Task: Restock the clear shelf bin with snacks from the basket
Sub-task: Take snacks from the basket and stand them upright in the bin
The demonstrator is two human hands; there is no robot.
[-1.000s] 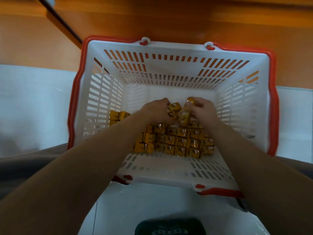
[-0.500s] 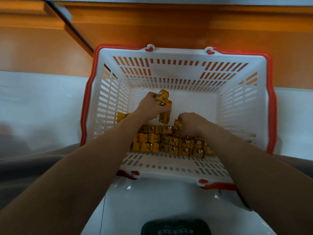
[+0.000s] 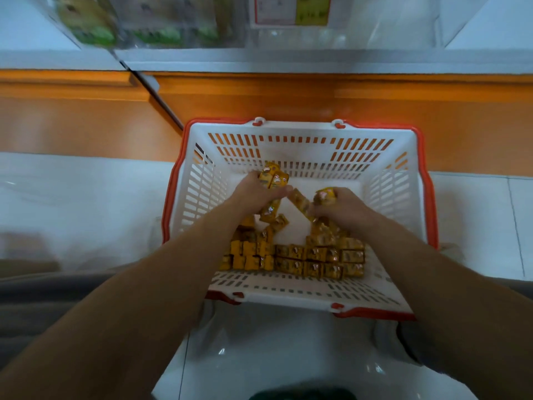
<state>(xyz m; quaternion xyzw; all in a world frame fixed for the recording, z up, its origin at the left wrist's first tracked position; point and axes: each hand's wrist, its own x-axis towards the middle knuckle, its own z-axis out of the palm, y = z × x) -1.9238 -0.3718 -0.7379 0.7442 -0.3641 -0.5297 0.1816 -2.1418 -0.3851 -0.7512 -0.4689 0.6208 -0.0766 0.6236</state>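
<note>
Here, within the white slotted plastic basket with a red rim (image 3: 199, 192), the left hand (image 3: 256, 194) clamps a crowded fistful of small glossy yellow-orange wrapped snack packs (image 3: 305, 256), and the right hand (image 3: 343, 209) grips several more. Overfull fists could likely shed packs when lifted. The slick, boxy packs mostly sit rowed against the basket's near wall.

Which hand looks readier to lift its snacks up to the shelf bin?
Probably the left hand: it grips yellow packets raised above the pile, while the right hand sits lower, at the pile.
</note>
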